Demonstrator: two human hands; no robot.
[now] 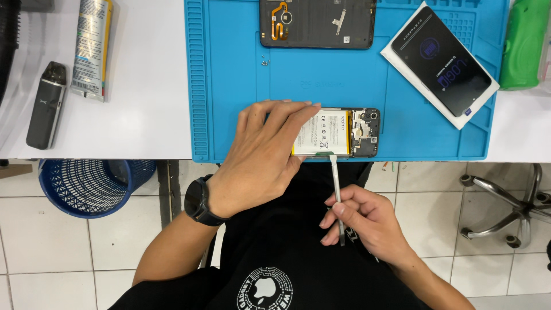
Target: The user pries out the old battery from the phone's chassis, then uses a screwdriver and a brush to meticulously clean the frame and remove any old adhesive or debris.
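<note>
pressing down on an opened phone [338,133] at the lower centre of the blue mat [229,86], the left hand [264,158] lies flat, fingers spread over the phone's left half, not curled around anything. the right hand [364,221], lower right of centre, pinches a thin metal pry tool [337,189] between thumb and fingers; the tool tip touches the phone's near edge just under the white battery [322,133].

progress, judging from the layout: the back cover [317,23] is already off and lies inside-up at the top centre of the mat, a few tiny screws [264,61] sit just below it, and the board at the phone's right end is bare. the battery is in its bay, not lifted, so prying looks barely begun.

surface: a white table [143,103] under the mat. 1 more phone [442,60] with a lit screen lies on a white sheet at upper right, a green bottle [525,43] at far right. upper left holds a glue tube [92,49] and a small grey device [46,106]. below the table edge: white floor tiles, a blue mesh bin [92,183] at left, a chrome chair base [511,204] at right.
</note>
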